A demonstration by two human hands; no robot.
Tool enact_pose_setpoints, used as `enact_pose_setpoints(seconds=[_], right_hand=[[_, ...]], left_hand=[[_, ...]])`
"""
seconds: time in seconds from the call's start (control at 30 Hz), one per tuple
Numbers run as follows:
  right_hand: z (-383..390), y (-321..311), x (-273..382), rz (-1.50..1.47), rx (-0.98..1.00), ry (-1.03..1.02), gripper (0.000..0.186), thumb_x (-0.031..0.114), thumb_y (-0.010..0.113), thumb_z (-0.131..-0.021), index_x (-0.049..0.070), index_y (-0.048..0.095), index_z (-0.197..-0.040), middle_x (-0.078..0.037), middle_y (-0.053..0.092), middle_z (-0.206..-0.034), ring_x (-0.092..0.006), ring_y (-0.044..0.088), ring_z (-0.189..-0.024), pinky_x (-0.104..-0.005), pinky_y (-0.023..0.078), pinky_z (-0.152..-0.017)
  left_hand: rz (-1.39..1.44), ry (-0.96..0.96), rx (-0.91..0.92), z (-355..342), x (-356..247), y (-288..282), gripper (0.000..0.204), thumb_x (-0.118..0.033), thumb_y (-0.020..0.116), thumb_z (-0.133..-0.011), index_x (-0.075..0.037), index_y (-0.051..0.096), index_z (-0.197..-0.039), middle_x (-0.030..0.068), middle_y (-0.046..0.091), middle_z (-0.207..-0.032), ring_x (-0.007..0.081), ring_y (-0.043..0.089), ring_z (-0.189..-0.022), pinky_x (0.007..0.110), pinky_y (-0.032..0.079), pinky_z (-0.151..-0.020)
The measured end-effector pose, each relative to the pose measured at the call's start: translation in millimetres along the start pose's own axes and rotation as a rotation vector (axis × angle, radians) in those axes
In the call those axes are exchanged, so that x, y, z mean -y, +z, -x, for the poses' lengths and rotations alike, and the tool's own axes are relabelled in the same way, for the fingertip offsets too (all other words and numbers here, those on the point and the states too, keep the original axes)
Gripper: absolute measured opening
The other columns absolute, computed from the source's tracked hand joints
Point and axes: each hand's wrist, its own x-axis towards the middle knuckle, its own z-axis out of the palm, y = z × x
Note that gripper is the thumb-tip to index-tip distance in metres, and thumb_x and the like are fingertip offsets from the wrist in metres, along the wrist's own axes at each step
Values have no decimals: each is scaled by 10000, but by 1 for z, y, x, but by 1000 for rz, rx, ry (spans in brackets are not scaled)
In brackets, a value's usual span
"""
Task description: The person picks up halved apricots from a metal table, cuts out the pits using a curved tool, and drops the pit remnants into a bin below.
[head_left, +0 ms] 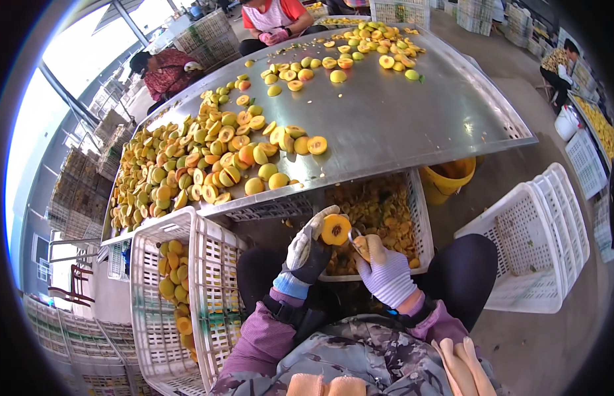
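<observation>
My left hand (307, 247), in a grey and black glove, holds a halved yellow fruit (336, 229) with its cut face up. My right hand (384, 270), in a white knit glove, grips a small metal tool (355, 239) whose tip touches the fruit's right side. Both hands are over my lap, above a white crate (420, 224) filled with fruit pits and scraps. Just beyond lies a metal table (399, 119) with many halved yellow fruits (208, 158) heaped on its left part.
A white crate (208, 290) with whole yellow fruit stands at my left knee. An empty white crate (538, 244) leans at my right. A yellow bucket (449, 177) sits under the table edge. Other people sit at the far end and at the right. Crates are stacked at left.
</observation>
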Motion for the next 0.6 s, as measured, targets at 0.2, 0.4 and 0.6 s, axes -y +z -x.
enact_pose_setpoints(seconds=[0.2,0.4,0.6], right_hand=[[7,2,7,140,-3,-82,359,222,626,-800,36,459,-1057,-121,618,-728,-321,618,-571,-439,485,-495],[8,3,11,325,96,-66,254,182,493,-892,-3,480,-1066,-135,608,-679,-305,622,-535,-432,467,-428],[9,16,6,271,186,-53,229,145,403,-936,-33,482,-1057,-167,620,-647,-307,631,-544,-446,471,-433]], left_hand=[[381,-152,51,15,-1,9,551,-435,397,-990,28,507,-1268,109,579,-1180,174,549,-1086,307,425,-958],[441,-136,29,16,2,15,557,-462,431,-969,35,553,-1189,103,599,-1106,168,573,-1010,296,454,-899],[349,-102,-67,15,11,22,568,-476,409,-973,51,586,-1086,114,623,-1006,165,592,-908,290,478,-827]])
